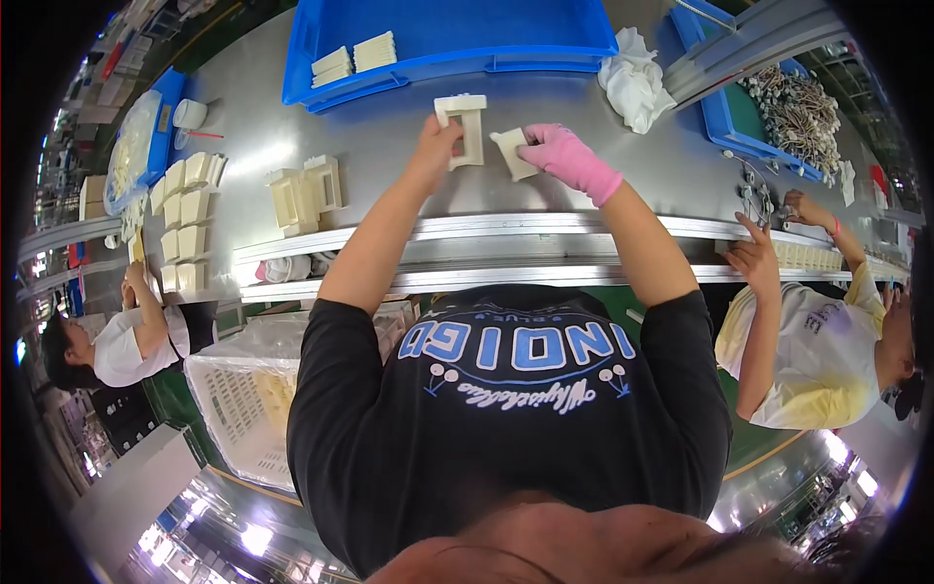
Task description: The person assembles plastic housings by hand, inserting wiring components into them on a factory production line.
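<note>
My bare left hand [432,154] is closed round the left side of a cream plastic frame [473,138] with a rectangular opening, held over the metal table [389,131]. Just to its right, my right hand [572,162], in a pink glove, pinches a flat cream plastic panel [509,154] with small lugs at its corners. A narrow gap separates the panel from the frame. Several similar cream frames [290,202] stand together on the table to the left of my left forearm.
A large blue bin [438,73] holding stacks of cream panels [374,52] lies beyond my hands, beside a crumpled white bag [632,83]. Cream parts [185,212] stand in rows at left. Metal rails [506,226] edge the table. Co-workers sit both sides; a blue bin of cables [793,117] is far right.
</note>
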`<state>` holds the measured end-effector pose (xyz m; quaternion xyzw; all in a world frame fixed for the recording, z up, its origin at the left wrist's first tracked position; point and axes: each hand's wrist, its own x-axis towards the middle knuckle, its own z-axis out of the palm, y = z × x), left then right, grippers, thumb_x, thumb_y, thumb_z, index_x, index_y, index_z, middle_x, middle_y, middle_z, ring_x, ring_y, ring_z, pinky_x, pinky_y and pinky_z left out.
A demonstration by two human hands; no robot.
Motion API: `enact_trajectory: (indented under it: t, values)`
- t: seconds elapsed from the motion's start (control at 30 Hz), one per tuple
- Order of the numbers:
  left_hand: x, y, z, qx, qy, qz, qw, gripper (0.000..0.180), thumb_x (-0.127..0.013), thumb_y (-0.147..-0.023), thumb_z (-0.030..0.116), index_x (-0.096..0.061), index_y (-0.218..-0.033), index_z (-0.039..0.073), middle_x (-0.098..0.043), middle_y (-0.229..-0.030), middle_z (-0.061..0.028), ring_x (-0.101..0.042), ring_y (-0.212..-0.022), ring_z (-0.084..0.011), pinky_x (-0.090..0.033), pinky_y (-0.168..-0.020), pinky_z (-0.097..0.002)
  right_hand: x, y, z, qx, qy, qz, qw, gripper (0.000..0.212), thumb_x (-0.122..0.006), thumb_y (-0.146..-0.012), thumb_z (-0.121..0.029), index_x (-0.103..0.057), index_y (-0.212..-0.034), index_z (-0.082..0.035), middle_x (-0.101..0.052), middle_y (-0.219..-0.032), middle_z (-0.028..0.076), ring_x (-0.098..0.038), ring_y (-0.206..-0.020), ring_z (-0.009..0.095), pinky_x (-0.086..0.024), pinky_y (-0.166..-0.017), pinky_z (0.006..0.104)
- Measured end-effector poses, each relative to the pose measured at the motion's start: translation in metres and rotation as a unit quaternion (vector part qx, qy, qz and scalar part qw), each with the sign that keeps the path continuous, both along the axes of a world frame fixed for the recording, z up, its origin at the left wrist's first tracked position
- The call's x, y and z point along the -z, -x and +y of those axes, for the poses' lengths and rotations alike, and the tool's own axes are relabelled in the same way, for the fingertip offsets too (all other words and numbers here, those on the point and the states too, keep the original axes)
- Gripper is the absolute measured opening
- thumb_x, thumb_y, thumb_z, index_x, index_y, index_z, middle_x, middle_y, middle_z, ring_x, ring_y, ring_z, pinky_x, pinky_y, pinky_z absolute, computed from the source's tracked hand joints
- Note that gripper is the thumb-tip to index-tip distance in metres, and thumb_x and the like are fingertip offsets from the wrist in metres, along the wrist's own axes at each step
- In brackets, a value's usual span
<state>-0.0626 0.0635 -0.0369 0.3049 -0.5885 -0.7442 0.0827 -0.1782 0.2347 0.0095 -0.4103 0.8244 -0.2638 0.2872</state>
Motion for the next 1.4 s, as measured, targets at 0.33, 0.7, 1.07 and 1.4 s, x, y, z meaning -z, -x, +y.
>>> enact_trajectory:
  t: [0.33, 0.7, 1.07, 1.4]
  values:
    - [0.007, -0.001, 0.036, 0.087, 0.138, 0.107, 0.981, 0.035, -0.031, -0.094, 0.036, -0.034, -0.119, 0.012, -0.05, -0.104, -0.0048, -0.053, -0.086, -0.0128, -0.049, -0.065, -0.0265, 0.0, -0.052, -0.012, 0.121, 0.246, 0.088, 0.958, 0.029, -0.053, -0.08, -0.018, -0.047, -0.103, -0.001, -0.058, -0.076, 0.016, -0.059, -0.066, 0.029, -0.045, -0.059, 0.0357]
    - [-0.004, -0.006, 0.035, 0.102, 0.067, 0.184, 0.975, 0.043, -0.029, -0.095, 0.035, -0.027, -0.13, 0.011, -0.045, -0.115, -0.0037, -0.046, -0.102, -0.0118, -0.039, -0.085, -0.0261, -0.012, -0.054, -0.008, 0.072, 0.253, 0.119, 0.957, 0.041, -0.054, -0.081, -0.015, -0.038, -0.117, -0.006, -0.056, -0.07, 0.013, -0.057, -0.062, 0.03, -0.044, -0.055, 0.0354]
    - [-0.028, -0.01, 0.048, 0.138, -0.138, 0.097, 0.976, 0.04, -0.051, -0.087, 0.024, -0.035, -0.12, 0.006, -0.054, -0.101, -0.0115, -0.057, -0.089, -0.0179, -0.051, -0.065, -0.0291, -0.048, -0.046, 0.018, 0.064, 0.262, -0.058, 0.961, 0.045, -0.053, -0.076, -0.01, -0.042, -0.12, -0.005, -0.055, -0.088, 0.008, -0.054, -0.073, 0.015, -0.044, -0.066, 0.0276]
    - [-0.05, -0.028, 0.03, 0.441, -0.037, 0.023, 0.896, 0.041, -0.056, -0.084, 0.029, -0.045, -0.115, 0.003, -0.058, -0.095, -0.0126, -0.058, -0.087, -0.0189, -0.047, -0.075, -0.0301, -0.073, -0.043, 0.059, -0.047, 0.148, -0.135, 0.979, 0.062, -0.062, -0.069, -0.027, -0.042, -0.123, -0.005, -0.053, -0.106, 0.013, -0.051, -0.098, 0.023, -0.038, -0.087, 0.0323]
